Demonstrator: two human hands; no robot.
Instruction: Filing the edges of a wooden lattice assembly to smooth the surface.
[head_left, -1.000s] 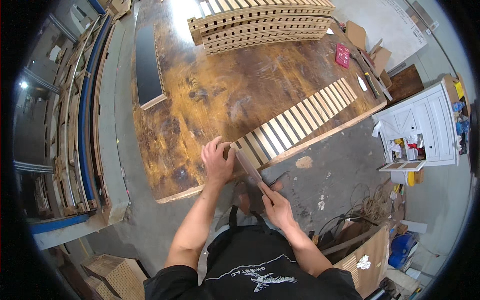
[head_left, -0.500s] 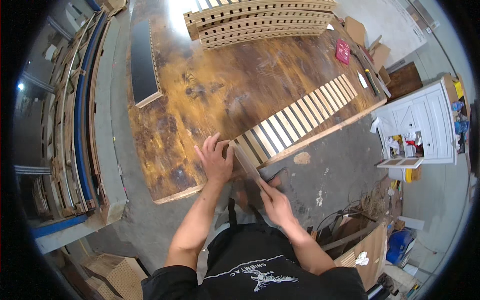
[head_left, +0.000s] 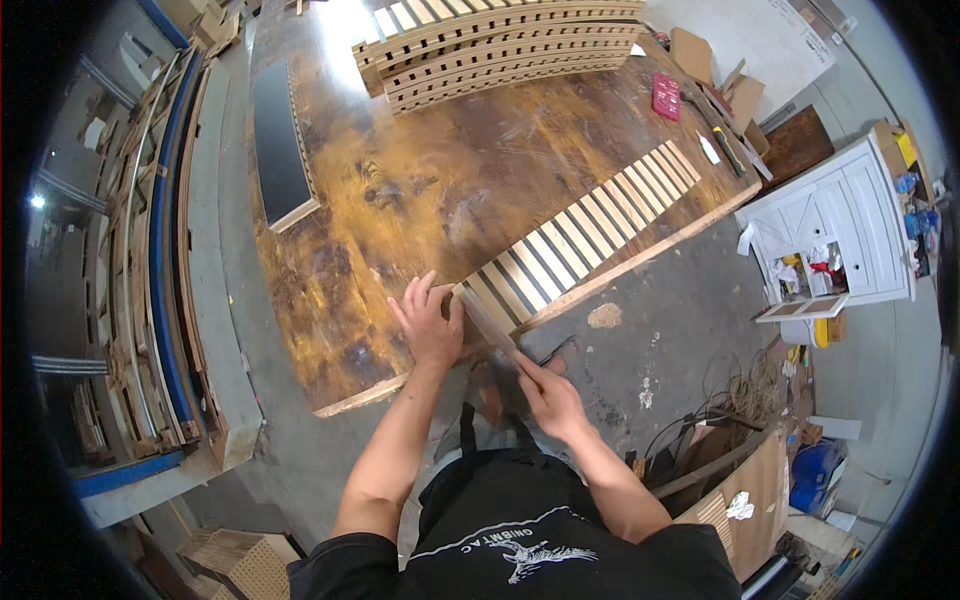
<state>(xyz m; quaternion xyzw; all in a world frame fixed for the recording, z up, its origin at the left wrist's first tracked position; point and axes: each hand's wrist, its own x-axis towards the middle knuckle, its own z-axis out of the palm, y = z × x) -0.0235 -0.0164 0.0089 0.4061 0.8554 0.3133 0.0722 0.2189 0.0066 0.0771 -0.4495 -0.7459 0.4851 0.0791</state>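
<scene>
A slatted panel (head_left: pixel 560 250) of pale wood strips with dark gaps lies slantwise along the near edge of the wooden table. Across its near left end runs a thin, flat, light-coloured strip (head_left: pixel 487 322), smeared by motion; its exact kind is unclear. My right hand (head_left: pixel 552 400) is closed on the strip's lower end, just off the table edge. Beside the upper end is my left hand (head_left: pixel 430 325), fingers spread over the tabletop. Its thumb lies close to the panel's corner; whether it touches the strip I cannot tell.
A stack of slatted panels (head_left: pixel 510 65) stands at the table's far side. A dark-faced panel (head_left: pixel 284 150) lies at the left. Far right hold a red case (head_left: pixel 666 97), a white bottle (head_left: pixel 708 148) and a utility knife (head_left: pixel 722 142). A white cabinet (head_left: pixel 850 225) stands beyond.
The whole view has shifted slightly. My right hand still holds the strip at the panel's end, and my left hand keeps nearly the same place.
</scene>
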